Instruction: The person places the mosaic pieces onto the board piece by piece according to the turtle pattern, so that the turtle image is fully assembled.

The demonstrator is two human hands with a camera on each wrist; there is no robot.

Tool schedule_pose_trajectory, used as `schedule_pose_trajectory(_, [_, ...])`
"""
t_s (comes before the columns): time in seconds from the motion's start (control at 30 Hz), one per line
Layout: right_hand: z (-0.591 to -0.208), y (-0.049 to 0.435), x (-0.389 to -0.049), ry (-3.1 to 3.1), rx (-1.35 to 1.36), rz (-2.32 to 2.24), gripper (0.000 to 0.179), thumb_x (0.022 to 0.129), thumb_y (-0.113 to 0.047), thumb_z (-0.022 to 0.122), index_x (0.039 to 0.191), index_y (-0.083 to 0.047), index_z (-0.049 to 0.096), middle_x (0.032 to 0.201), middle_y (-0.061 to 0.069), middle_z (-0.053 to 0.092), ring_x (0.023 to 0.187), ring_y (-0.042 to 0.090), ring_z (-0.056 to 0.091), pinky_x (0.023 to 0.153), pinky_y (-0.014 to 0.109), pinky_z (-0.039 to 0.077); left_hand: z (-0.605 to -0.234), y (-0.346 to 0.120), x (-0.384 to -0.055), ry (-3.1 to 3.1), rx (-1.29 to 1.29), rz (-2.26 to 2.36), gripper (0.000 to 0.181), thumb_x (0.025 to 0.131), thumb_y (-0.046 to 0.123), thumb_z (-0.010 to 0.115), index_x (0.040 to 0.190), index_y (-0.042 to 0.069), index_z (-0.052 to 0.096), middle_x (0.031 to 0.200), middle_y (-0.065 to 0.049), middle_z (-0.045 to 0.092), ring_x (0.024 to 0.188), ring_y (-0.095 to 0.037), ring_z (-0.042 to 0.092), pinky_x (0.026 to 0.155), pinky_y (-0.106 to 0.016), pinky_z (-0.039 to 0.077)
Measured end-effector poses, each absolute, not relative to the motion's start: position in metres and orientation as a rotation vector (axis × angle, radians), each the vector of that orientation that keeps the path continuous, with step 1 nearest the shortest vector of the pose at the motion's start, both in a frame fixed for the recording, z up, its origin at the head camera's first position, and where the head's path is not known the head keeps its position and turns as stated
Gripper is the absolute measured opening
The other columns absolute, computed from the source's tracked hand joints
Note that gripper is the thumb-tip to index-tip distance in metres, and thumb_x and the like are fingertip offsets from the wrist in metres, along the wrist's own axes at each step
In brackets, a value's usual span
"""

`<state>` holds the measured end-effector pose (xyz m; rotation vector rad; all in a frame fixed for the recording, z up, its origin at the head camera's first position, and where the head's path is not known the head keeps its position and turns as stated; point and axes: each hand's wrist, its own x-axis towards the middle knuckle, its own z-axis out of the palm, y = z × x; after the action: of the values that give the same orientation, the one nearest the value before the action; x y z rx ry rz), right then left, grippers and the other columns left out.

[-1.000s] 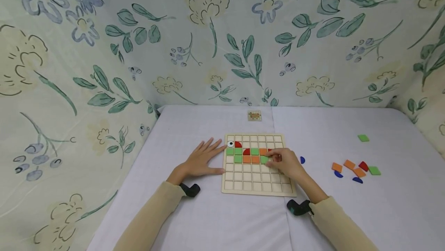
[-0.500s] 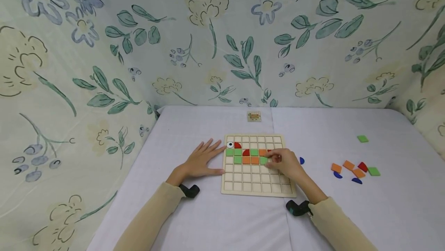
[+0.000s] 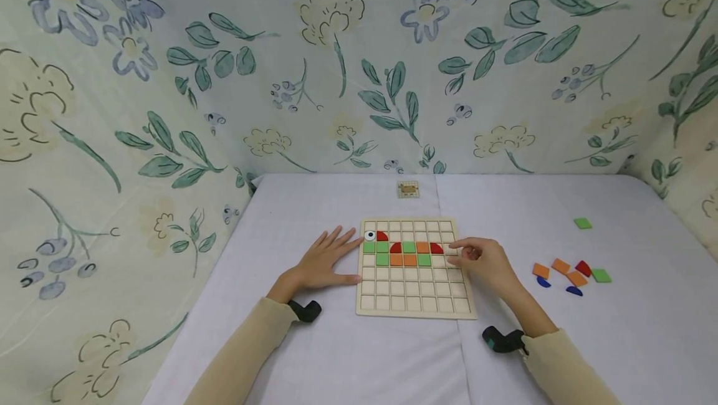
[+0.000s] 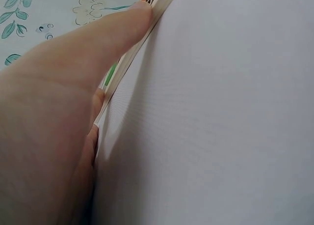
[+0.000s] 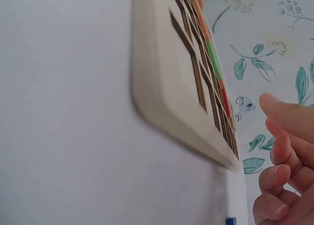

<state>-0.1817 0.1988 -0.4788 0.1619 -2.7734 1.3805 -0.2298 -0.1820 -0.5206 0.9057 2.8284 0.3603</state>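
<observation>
A wooden grid board (image 3: 416,305) lies on the table, several coloured tiles in its upper rows. Among them are a round eye tile (image 3: 370,235), a red quarter-circle tile (image 3: 436,248) at the row's right end and a green square tile (image 3: 424,260). My left hand (image 3: 322,260) lies flat with fingers spread, fingertips and thumb at the board's left edge. Over the board's right edge is my right hand (image 3: 487,265), thumb and index finger apart with nothing between them. In the right wrist view its other fingers (image 5: 274,178) are loosely curled.
Right of the board lie loose orange squares (image 3: 541,271), a red quarter-circle (image 3: 583,268), green squares (image 3: 601,275) and blue half-rounds (image 3: 574,291). Another blue piece (image 5: 231,221) shows low in the right wrist view. A small picture card (image 3: 407,189) lies behind the board.
My right hand has moved right, off the tiles toward the board's right edge, uncovering the red quarter-circle at the row's end. My left hand has stayed in place.
</observation>
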Motion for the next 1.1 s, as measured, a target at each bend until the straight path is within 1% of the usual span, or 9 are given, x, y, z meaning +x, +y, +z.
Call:
schedule_pose_trajectory(0.17, [-0.478,0.224,-0.171,-2.739,-0.021,1.235,0.032,0.083,-0.018,0.083,0.109,-0.001,0.074,0.077,0.005,0.054,0.073,0.02,0.047,0.055,0.024,0.037,-0.519,-0.182,-0.228,2.823,0.91,0.396,0.095,0.083,0.083,0.048,0.16,0.038,0.015,0.167,0.007,0.004,0.152,-0.021,-0.008,0.12,-0.047,-0.006])
schedule_pose_trajectory(0.37, [-0.477,0.256,-0.157,-2.706,-0.202,1.157,0.039,0.084,-0.025,0.083,0.113,-0.001,0.073,0.084,0.007,0.057,0.078,0.021,0.048,0.057,0.021,0.04,-0.52,-0.183,-0.229,2.829,0.925,0.399,0.095,0.083,0.083,0.047,0.16,0.037,0.015,0.167,0.007,0.004,0.152,-0.021,-0.007,0.12,-0.047,-0.005])
schedule_pose_trajectory(0.47, [-0.477,0.271,-0.15,-2.709,-0.252,1.124,0.043,0.084,-0.03,0.083,0.114,-0.001,0.072,0.084,0.007,0.057,0.076,0.019,0.048,0.056,0.021,0.04,-0.52,-0.183,-0.229,2.833,0.935,0.406,0.095,0.083,0.083,0.047,0.16,0.037,0.016,0.167,0.006,0.006,0.152,-0.023,-0.005,0.12,-0.048,-0.004])
schedule_pose_trajectory(0.63, [-0.479,0.293,-0.139,-2.699,-0.32,1.122,0.051,0.083,-0.035,0.083,0.116,0.001,0.071,0.082,0.006,0.058,0.07,0.014,0.047,0.052,0.022,0.039,-0.521,-0.182,-0.229,2.827,0.924,0.394,0.096,0.083,0.083,0.047,0.16,0.038,0.015,0.167,0.008,0.004,0.152,-0.022,-0.006,0.12,-0.047,-0.005])
schedule_pose_trajectory(0.8, [-0.484,0.307,-0.133,-2.703,-0.393,1.133,0.058,0.082,-0.041,0.082,0.119,0.003,0.069,0.086,0.007,0.057,0.072,0.014,0.046,0.054,0.021,0.039,-0.521,-0.182,-0.229,2.822,0.917,0.389,0.096,0.083,0.083,0.047,0.16,0.038,0.014,0.167,0.008,0.003,0.152,-0.022,-0.007,0.12,-0.047,-0.006])
schedule_pose_trajectory(0.93, [-0.487,0.316,-0.129,-2.701,-0.428,1.136,0.058,0.083,-0.039,0.082,0.117,0.006,0.069,0.09,0.007,0.06,0.073,0.008,0.047,0.056,0.017,0.04,-0.52,-0.183,-0.229,2.822,0.922,0.387,0.096,0.082,0.084,0.046,0.16,0.038,0.014,0.167,0.007,0.003,0.152,-0.023,-0.006,0.12,-0.048,-0.005])
schedule_pose_trajectory(1.03, [-0.49,0.321,-0.129,-2.7,-0.435,1.109,0.055,0.083,-0.035,0.083,0.115,0.008,0.069,0.089,0.006,0.062,0.072,0.004,0.046,0.057,0.016,0.04,-0.519,-0.183,-0.229,2.82,0.927,0.391,0.096,0.082,0.085,0.045,0.16,0.038,0.014,0.167,0.007,0.003,0.152,-0.023,-0.006,0.12,-0.048,-0.005])
schedule_pose_trajectory(1.1, [-0.491,0.322,-0.129,-2.707,-0.444,1.082,0.054,0.082,-0.033,0.083,0.114,0.008,0.07,0.085,0.005,0.061,0.07,0.005,0.045,0.056,0.017,0.039,-0.518,-0.183,-0.229,2.818,0.932,0.398,0.096,0.082,0.084,0.045,0.16,0.037,0.014,0.167,0.007,0.003,0.152,-0.024,-0.006,0.12,-0.049,-0.005])
